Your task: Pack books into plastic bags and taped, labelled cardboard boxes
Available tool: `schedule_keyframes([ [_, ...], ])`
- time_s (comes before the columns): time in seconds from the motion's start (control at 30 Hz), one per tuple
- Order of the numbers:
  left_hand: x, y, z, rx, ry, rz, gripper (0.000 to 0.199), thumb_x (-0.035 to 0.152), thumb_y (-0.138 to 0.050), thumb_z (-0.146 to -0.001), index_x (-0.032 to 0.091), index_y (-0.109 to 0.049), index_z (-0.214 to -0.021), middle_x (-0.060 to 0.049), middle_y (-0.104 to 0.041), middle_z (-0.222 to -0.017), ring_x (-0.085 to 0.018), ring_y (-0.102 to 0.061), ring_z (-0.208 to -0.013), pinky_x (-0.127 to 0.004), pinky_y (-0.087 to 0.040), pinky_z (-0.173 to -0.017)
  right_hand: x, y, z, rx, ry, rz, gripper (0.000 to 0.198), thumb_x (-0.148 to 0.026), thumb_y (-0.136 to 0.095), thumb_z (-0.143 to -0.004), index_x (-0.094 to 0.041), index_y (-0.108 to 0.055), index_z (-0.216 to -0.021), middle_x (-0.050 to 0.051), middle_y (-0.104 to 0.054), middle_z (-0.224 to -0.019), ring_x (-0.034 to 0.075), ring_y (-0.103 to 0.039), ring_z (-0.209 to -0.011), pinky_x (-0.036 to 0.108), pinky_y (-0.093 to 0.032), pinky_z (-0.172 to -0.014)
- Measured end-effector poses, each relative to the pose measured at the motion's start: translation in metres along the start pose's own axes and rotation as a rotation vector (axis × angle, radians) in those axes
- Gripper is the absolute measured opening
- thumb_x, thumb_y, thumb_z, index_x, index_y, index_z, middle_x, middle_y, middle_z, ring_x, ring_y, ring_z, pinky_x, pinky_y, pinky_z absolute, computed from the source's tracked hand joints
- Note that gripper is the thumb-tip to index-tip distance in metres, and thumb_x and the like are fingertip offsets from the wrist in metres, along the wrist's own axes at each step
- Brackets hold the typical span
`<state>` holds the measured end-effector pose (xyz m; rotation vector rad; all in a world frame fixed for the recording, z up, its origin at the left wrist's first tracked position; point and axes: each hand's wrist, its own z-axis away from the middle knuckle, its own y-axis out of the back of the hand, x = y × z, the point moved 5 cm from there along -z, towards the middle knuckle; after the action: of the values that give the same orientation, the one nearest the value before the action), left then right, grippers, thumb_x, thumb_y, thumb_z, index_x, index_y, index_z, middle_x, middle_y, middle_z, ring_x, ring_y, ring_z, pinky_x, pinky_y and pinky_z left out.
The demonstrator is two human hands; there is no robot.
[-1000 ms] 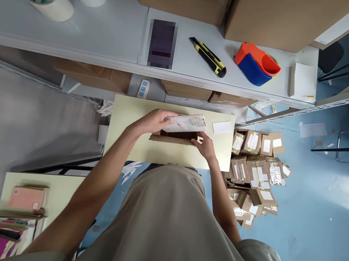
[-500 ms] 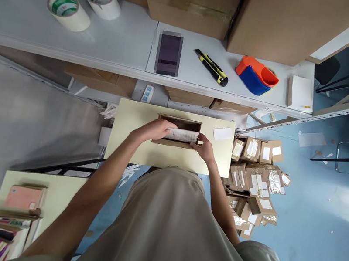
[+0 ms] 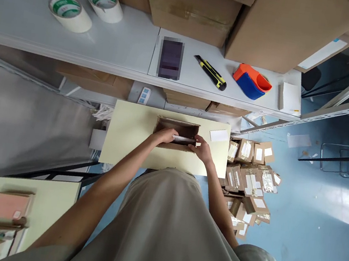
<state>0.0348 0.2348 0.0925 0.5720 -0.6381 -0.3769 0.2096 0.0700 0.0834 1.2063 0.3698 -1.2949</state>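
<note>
head view: near the middle of the frame, an open-topped cardboard box (image 3: 175, 146) stands on a pale yellow table (image 3: 129, 136). a thin white packet (image 3: 184, 140) lies low within the box's mouth, closer to the near wall than the far one. the left hand (image 3: 164, 135) reaches in over the box's left part, its fingers nearly closed on the packet's left end; the fingertips are partly hidden. the right hand (image 3: 203, 149) is half curled at the box's right end, fingers and thumb around the edge near the right corner; whether it touches the packet too, i cannot tell. just right of the box lies a white slip of paper (image 3: 218, 135). on the grey shelf (image 3: 126, 37) across the top are two rolls of tape (image 3: 74, 22) at upper left, a knife (image 3: 210, 72) at upper centre, and an orange and blue tape dispenser (image 3: 250, 84) to its right. small parcels (image 3: 251, 178) are piled right of the table.
</note>
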Motion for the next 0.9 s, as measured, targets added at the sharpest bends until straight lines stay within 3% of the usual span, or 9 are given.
schedule_keyframes([
  [0.13,0.002,-0.005,0.012,0.139,-0.041,0.023,0.055,0.013,-0.070,-0.095,0.025,-0.079,-0.148,-0.014,-0.081,-0.147,-0.036,-0.074,-0.141,-0.042,-0.059,-0.116,0.000,-0.001,0.004,0.005,0.000,-0.010,0.074,-0.040,-0.094,-0.085,-0.021,-0.071,-0.153,0.018,-0.078,-0.149,0.039,-0.075,-0.135,0.053,-0.069,-0.108],
  [0.3,-0.013,0.003,0.068,0.599,-0.240,0.146,0.052,0.015,-0.071,-0.098,0.025,-0.074,-0.149,-0.013,-0.071,-0.160,-0.035,-0.065,-0.151,-0.052,-0.050,-0.133,0.001,0.002,0.008,0.020,0.032,-0.091,0.069,-0.041,-0.090,-0.088,-0.025,-0.070,-0.152,0.016,-0.078,-0.149,0.038,-0.077,-0.133,0.055,-0.070,-0.107],
  [0.37,-0.031,0.005,0.094,0.803,-0.207,0.188,0.050,0.025,-0.073,-0.101,0.025,-0.070,-0.151,-0.016,-0.068,-0.160,-0.037,-0.061,-0.153,-0.057,-0.047,-0.135,0.002,0.005,0.009,0.033,0.036,-0.126,0.072,-0.048,-0.090,-0.087,-0.026,-0.069,-0.153,0.018,-0.073,-0.156,0.038,-0.077,-0.133,0.054,-0.071,-0.105],
  [0.43,-0.049,0.000,0.113,0.927,-0.150,0.235,0.059,0.037,-0.079,-0.101,0.023,-0.064,-0.156,-0.019,-0.065,-0.160,-0.040,-0.058,-0.155,-0.060,-0.045,-0.135,0.001,0.008,0.010,0.046,0.025,-0.142,0.081,-0.057,-0.092,-0.085,-0.026,-0.068,-0.156,0.020,-0.066,-0.163,0.039,-0.077,-0.133,0.053,-0.072,-0.103],
  [0.5,-0.059,-0.010,0.118,0.897,-0.144,0.284,0.077,0.048,-0.086,-0.096,0.021,-0.057,-0.162,-0.021,-0.064,-0.161,-0.041,-0.060,-0.154,-0.060,-0.048,-0.133,-0.001,0.010,0.010,0.056,0.005,-0.144,0.091,-0.065,-0.092,-0.083,-0.025,-0.065,-0.161,0.022,-0.059,-0.168,0.040,-0.077,-0.133,0.053,-0.072,-0.102],
  [0.57,-0.062,-0.024,0.113,0.770,-0.165,0.324,0.091,0.053,-0.091,-0.091,0.021,-0.050,-0.166,-0.020,-0.065,-0.161,-0.040,-0.063,-0.151,-0.057,-0.052,-0.129,-0.003,0.011,0.010,0.049,-0.007,-0.129,0.100,-0.071,-0.092,-0.082,-0.025,-0.061,-0.166,0.022,-0.057,-0.171,0.041,-0.074,-0.136,0.054,-0.071,-0.104],
  [0.7,-0.060,-0.040,0.092,0.609,-0.128,0.377,0.086,0.052,-0.084,-0.098,0.022,-0.046,-0.169,-0.019,-0.070,-0.157,-0.038,-0.068,-0.147,-0.052,-0.058,-0.122,-0.007,0.011,0.007,-0.031,0.037,-0.043,0.118,-0.074,-0.099,-0.073,-0.028,-0.056,-0.172,0.020,-0.058,-0.172,0.045,-0.060,-0.154,0.063,-0.061,-0.120],
  [0.8,-0.059,-0.033,0.078,0.625,-0.061,0.402,0.085,0.052,-0.079,-0.104,0.021,-0.041,-0.173,-0.021,-0.072,-0.156,-0.038,-0.074,-0.140,-0.051,-0.061,-0.117,-0.007,0.011,-0.001,-0.062,0.097,-0.012,0.121,-0.074,-0.100,-0.071,-0.028,-0.055,-0.173,0.020,-0.059,-0.173,0.046,-0.057,-0.157,0.066,-0.055,-0.125],
  [0.9,-0.059,-0.013,0.069,0.717,-0.005,0.389,0.094,0.048,-0.082,-0.103,0.020,-0.033,-0.178,-0.023,-0.067,-0.159,-0.038,-0.074,-0.137,-0.050,-0.062,-0.113,-0.005,0.014,-0.013,0.018,0.084,-0.037,0.111,-0.076,-0.084,-0.087,-0.025,-0.046,-0.178,0.023,-0.067,-0.162,0.043,-0.071,-0.140,0.065,-0.063,-0.115],
])
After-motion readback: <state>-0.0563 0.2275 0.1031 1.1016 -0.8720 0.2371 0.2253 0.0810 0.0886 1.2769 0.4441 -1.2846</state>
